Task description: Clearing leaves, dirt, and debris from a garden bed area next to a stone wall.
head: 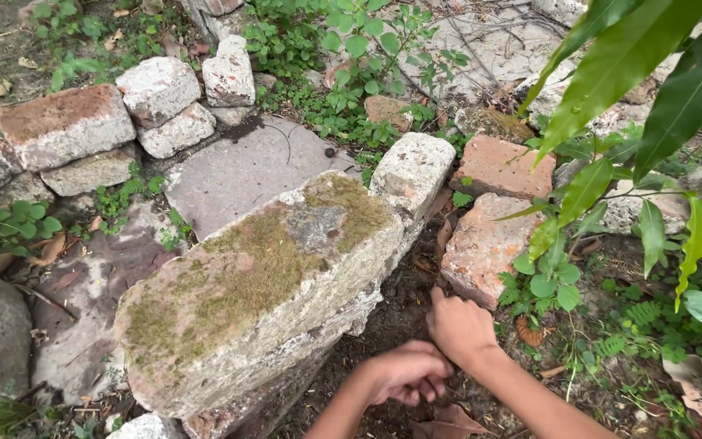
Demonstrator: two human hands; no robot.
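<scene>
Two bare hands and two bare forearms, low and just to the right of the mossy stone block (pixel 262 284). Left hand (pixel 406 372), the nearer to the block: rounded knuckles in a row, smooth back, slim wrist. Right hand (pixel 458 325), a little farther from the block: broad, flat back with faint tendon lines, narrow wrist. Slender forearms, uncovered right to the picture's lower edge, away from the block. Fingertips too shaded and small to tell the nails.
</scene>
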